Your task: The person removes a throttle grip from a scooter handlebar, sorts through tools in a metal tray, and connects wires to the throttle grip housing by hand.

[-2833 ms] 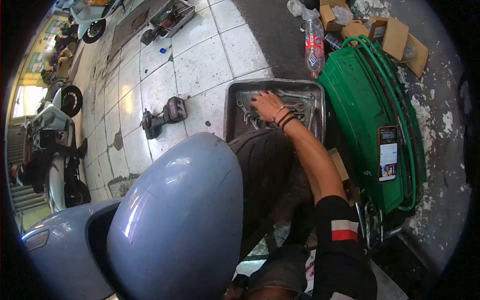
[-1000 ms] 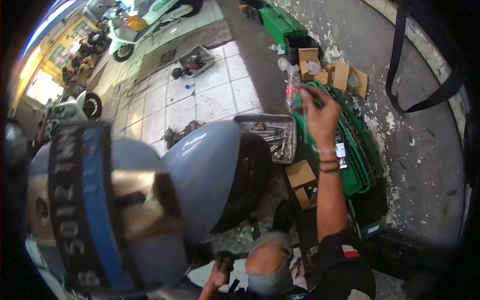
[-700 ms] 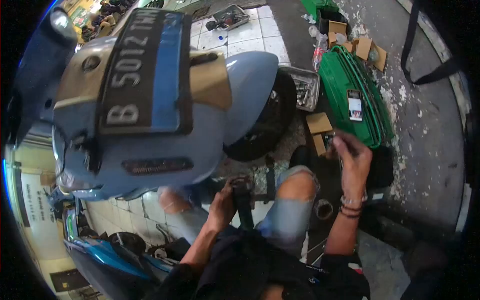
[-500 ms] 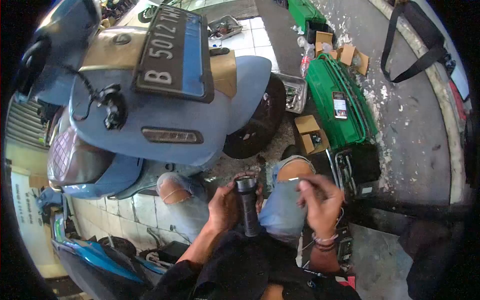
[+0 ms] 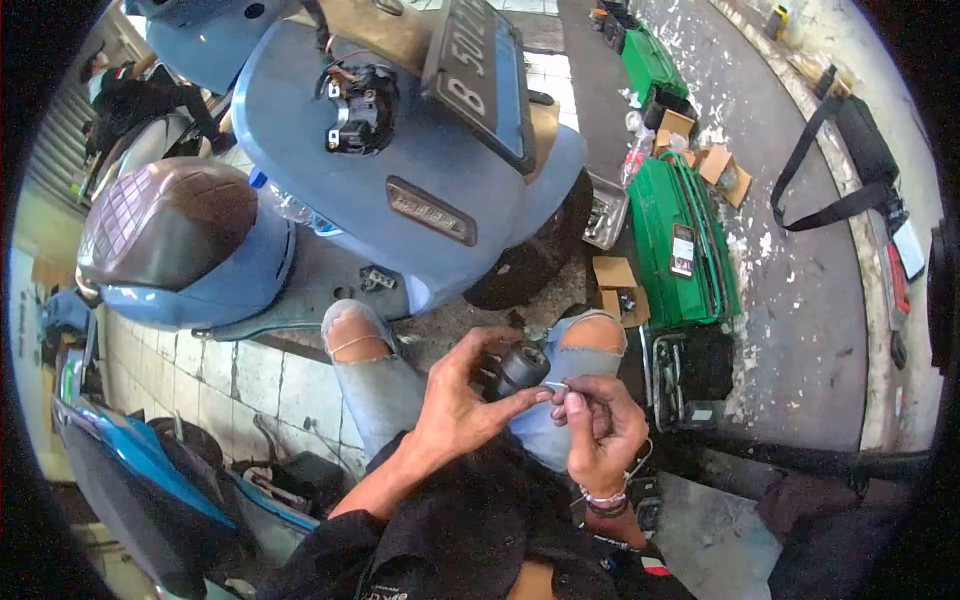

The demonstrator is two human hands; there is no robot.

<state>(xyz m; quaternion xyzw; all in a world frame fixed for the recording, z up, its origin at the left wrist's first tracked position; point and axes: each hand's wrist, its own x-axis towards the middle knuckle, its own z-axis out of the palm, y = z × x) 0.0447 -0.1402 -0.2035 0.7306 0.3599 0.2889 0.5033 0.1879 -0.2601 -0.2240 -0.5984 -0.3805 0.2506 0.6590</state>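
Note:
My left hand (image 5: pixel 458 405) is closed around a black cylinder that looks like a handlebar grip (image 5: pixel 524 366), its open round end tilted up towards me. Most of the grip's body is hidden by the hand. Just right of that end, my right hand (image 5: pixel 604 432) pinches a small, thin, shiny metal piece (image 5: pixel 557 387); its kind is too small to make out. My left thumb reaches across to the metal piece, close to the right fingertips. Both hands are above my lap, between my knees.
Ahead stands a blue scooter (image 5: pixel 330 205) with a switch housing (image 5: pixel 362 110) hanging by wires. On the right are a green toolbox (image 5: pixel 655 225) with a phone (image 5: pixel 683 250) on it, a small cardboard box (image 5: pixel 614 272) and a metal tray (image 5: pixel 606 212). Another person (image 5: pixel 150 95) sits far left.
The grip has turned from upright, so its end now tips towards the right hand. My right hand has come left and down, bringing the metal piece beside it. The view has shifted.

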